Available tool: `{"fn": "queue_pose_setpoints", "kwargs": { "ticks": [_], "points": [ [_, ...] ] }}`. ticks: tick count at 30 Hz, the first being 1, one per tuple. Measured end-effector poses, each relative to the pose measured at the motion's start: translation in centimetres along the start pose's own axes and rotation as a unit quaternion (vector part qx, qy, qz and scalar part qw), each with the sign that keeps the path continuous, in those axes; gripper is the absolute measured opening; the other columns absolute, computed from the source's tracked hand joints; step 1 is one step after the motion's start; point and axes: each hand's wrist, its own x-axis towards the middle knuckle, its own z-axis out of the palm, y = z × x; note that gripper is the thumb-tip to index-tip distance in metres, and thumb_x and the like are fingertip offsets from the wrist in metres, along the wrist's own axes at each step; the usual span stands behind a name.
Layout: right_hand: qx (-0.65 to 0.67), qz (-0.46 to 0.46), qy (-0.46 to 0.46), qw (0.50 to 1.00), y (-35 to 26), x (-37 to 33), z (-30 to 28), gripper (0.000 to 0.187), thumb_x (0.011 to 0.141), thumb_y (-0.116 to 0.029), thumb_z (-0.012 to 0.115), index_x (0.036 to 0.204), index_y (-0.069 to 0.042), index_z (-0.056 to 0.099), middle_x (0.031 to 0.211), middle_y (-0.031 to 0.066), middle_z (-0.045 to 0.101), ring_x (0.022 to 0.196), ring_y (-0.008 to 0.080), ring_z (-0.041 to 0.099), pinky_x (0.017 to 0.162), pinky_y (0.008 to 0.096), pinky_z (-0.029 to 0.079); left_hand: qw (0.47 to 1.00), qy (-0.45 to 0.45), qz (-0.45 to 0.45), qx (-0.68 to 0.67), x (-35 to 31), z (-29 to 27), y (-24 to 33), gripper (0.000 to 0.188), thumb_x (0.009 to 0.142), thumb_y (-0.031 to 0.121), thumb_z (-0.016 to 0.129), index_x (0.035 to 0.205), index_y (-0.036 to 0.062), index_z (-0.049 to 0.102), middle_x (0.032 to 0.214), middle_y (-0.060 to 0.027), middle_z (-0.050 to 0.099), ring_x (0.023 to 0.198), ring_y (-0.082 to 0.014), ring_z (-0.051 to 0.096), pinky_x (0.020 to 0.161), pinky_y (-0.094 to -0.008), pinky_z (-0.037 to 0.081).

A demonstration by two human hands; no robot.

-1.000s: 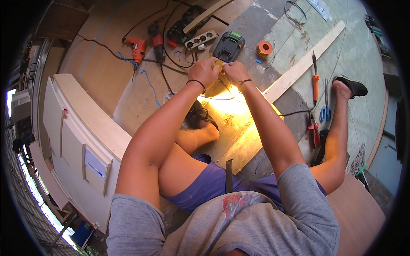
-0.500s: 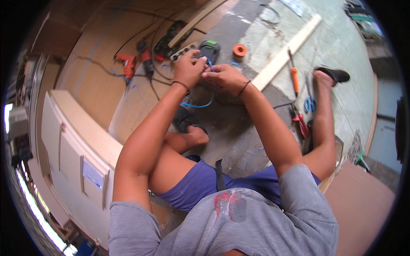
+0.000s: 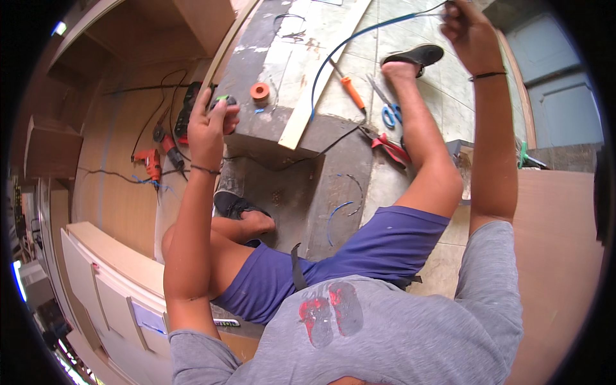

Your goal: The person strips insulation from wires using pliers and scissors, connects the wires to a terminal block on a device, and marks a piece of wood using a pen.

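Observation:
My right hand (image 3: 473, 42) is raised at the top right, its fingers pinched on the end of a thin blue cable (image 3: 340, 48). From there the cable arcs left and down, its free end hanging above a pale wooden strip (image 3: 300, 125). My left hand (image 3: 210, 125) is up at the left, index finger stretched and thumb apart, the other fingers curled; nothing shows in its grip. Behind its fingers is a dark device with a green part (image 3: 224, 100), mostly hidden. An orange roll of tape (image 3: 259, 92) lies just right of it.
On the floor are an orange-handled screwdriver (image 3: 353, 94), blue-handled scissors (image 3: 389, 115) and red-handled pliers (image 3: 390, 149). Corded orange (image 3: 151, 165) and red (image 3: 171, 153) power tools lie left. A black cord (image 3: 295, 163) crosses a floor recess. White panels (image 3: 112, 295) stand lower left.
My hands were together over the dark device and are now far apart. The right hand has swung up and right, drawing the blue cable along. The view has shifted right.

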Motion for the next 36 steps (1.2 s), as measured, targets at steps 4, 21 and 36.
{"fn": "queue_pose_setpoints", "kwargs": {
  "ticks": [4, 21, 36],
  "points": [
    [-0.031, -0.064, 0.054, 0.996, -2.5, 1.7, -7.4, 0.014, 0.094, -0.022, 0.053, 0.095, -0.009, 0.057, 0.064, -0.0068, 0.048, 0.054, 0.0057, 0.043, 0.048, 0.0217, 0.035, 0.999, 0.016, -0.047, 0.002, -1.6, 0.4, -0.9, 0.052, 0.094, 0.024, 0.057, 0.137, 0.0009, 0.038, 0.090, -0.0091, 0.069, 0.070, -0.0107, 0.063, 0.062, -0.0218, 0.050],
    [-0.722, 0.179, 0.016, 0.668, 22.6, -3.5, -36.3, 0.043, 0.084, -0.037, 0.058, 0.104, 0.000, 0.067, 0.098, 0.0223, 0.067, 0.096, 0.0368, 0.063, 0.085, 0.0400, 0.048, 0.971, -0.001, -0.238, 0.030, -6.9, 7.5, -7.4, 0.042, 0.091, 0.024, 0.059, 0.125, -0.0008, 0.050, 0.091, -0.0086, 0.068, 0.072, -0.0117, 0.063, 0.062, -0.0240, 0.049],
    [-0.502, 0.057, 0.104, 0.856, 20.6, -4.7, -25.5, 0.059, 0.081, -0.031, 0.072, 0.125, 0.003, 0.052, 0.108, 0.0099, 0.064, 0.086, 0.0137, 0.061, 0.065, 0.0257, 0.047, 0.849, -0.252, -0.108, 0.452, -16.0, 16.4, -13.9, 0.027, 0.075, 0.019, 0.066, 0.100, 0.0087, 0.069, 0.092, -0.0104, 0.067, 0.085, -0.0308, 0.065, 0.075, -0.0402, 0.051]
  ]
}}
